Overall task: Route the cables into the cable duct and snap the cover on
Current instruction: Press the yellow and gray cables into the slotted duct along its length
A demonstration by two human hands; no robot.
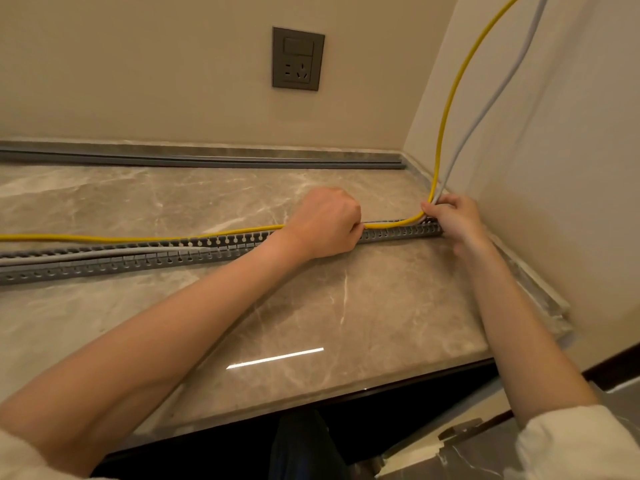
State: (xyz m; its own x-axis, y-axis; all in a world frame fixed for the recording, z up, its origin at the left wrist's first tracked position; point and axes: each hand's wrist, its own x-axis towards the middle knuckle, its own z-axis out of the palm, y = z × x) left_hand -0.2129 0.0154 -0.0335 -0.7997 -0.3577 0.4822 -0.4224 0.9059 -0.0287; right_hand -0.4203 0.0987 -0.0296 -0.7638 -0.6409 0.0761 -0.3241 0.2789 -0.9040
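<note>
A grey slotted cable duct (138, 259) lies open along the marble counter (311, 323). A grey cable (104, 252) lies inside its left stretch. A yellow cable (138, 237) runs just behind the duct, bends up at the right end and climbs the corner beside the grey cable. My left hand (323, 225) grips the yellow cable over the duct. At the duct's right end my right hand (450, 220) pinches both cables where they bend upward. The grey duct cover (207, 160) lies against the back wall.
A grey wall socket with a switch (298, 58) sits on the back wall. The right wall meets the counter close to my right hand. The counter's front edge runs near my elbows, with a dark gap below it.
</note>
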